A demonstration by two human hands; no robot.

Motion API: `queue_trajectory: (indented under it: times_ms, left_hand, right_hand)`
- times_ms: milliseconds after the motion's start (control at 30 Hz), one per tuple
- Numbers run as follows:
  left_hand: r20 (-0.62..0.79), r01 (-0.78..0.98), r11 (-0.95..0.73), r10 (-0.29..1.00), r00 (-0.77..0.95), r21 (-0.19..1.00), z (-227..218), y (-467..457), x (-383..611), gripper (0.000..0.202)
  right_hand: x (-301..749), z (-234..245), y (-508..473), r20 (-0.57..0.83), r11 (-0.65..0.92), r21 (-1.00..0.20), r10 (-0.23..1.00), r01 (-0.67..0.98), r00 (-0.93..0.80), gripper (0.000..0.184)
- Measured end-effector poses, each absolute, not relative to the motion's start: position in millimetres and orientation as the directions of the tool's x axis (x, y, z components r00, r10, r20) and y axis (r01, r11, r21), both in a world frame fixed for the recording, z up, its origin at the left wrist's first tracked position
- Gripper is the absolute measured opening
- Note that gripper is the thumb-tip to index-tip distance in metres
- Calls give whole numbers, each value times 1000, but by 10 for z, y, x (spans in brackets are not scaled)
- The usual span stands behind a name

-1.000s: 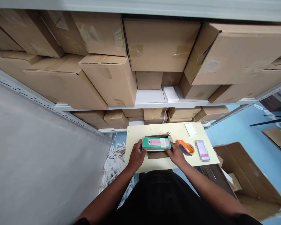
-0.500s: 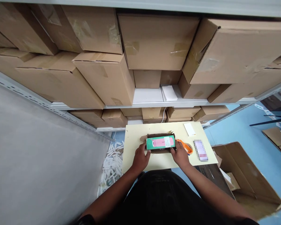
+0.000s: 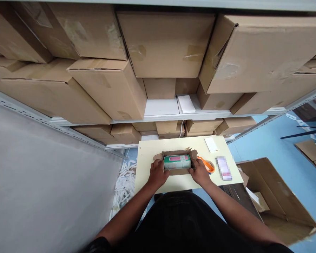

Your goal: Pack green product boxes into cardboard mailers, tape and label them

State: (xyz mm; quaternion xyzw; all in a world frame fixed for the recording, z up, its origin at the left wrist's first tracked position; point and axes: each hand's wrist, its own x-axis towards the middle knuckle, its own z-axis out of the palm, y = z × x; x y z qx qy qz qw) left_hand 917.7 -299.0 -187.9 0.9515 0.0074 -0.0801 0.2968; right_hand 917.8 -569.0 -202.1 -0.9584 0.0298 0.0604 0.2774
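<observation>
A green product box (image 3: 177, 162) with a pink picture sits inside a small open cardboard box (image 3: 178, 171) on a pale yellow table (image 3: 152, 154). My left hand (image 3: 158, 174) grips the left end of the green box and the carton's left side. My right hand (image 3: 199, 173) grips the right end the same way. Both hands have their fingers curled around the ends.
An orange tape dispenser (image 3: 206, 164) lies just right of the carton, with a blurred label (image 3: 223, 168) and a white card (image 3: 210, 144) beyond. Shelves of cardboard cartons (image 3: 168, 45) rise behind the table. A large open carton (image 3: 276, 196) stands on the blue floor at right; white scraps (image 3: 125, 182) lie left.
The green box has gone down from above the small carton into it, tilting onto its side. Both hands stayed at its ends and followed it down.
</observation>
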Motion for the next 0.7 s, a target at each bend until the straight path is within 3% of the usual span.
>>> queue_trajectory:
  times_ms: [100,167,233,300,400,567,700]
  left_hand:
    - [-87,172,-669,158,984,723,-2023,-2927,9105,72]
    - [-233,334,-473,261,937,815,-2143,-2887,9082,82]
    - [-439,481,-272,201,876,834,-2259,-2862,9096,86]
    - [-549,548,-161,46,835,821,-2345,-2863,9141,80]
    - [-580,573,-103,-54,813,813,-2392,-2911,9229,69]
    - [-610,615,-82,79,788,784,-2301,-3064,9250,62]
    - [-583,604,-63,199,788,794,-2164,-3264,9042,56]
  right_hand:
    - [9111,-2046,-5800,-183,-774,-590,-152,-232,971,30]
    - [9093,-2094,-5881,-348,-654,-622,-262,-431,900,33]
    - [9112,-2148,-5935,-519,-498,-620,-320,-607,793,40]
    - [9166,-2191,-5946,-610,-379,-638,-282,-670,740,48]
    - [9282,-2234,-5900,-630,-366,-684,-141,-631,764,51]
    - [9481,-2296,-5926,-603,-528,-637,-112,-561,790,42]
    - [9652,-2274,-6145,-571,-638,-626,-16,-448,821,35]
